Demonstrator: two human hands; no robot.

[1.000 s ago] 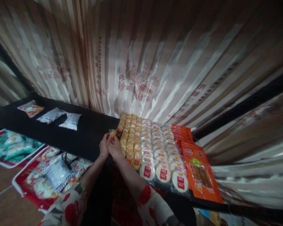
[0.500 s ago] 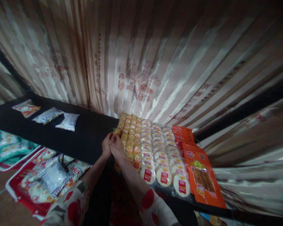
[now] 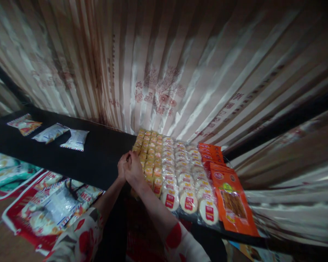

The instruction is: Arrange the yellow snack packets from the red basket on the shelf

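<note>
My left hand (image 3: 122, 166) and my right hand (image 3: 134, 170) meet at the left side of rows of small yellow-wrapped snack packets (image 3: 150, 151). Both are closed, with fingers curled in towards each other. What lies between the fingertips is hidden by my hands. My right hand touches the leftmost row and covers part of it. Right of the yellow packets stand rows of round pale cakes (image 3: 188, 202) in clear wrappers with red labels. Flat orange snack bags (image 3: 232, 198) lie at the right end.
On the black shelf (image 3: 104, 149) three white snack bags (image 3: 75, 139) lie to the left. Below stand a red basket (image 3: 12, 211) of white bags and another with green bags (image 3: 15, 174). A pleated printed curtain (image 3: 164, 87) hangs behind; a dark bar (image 3: 278, 125) slants at right.
The yellow packet that showed above my fingertips no longer stands out from the rows. My hands stay together by the leftmost row, and the view has shifted slightly.
</note>
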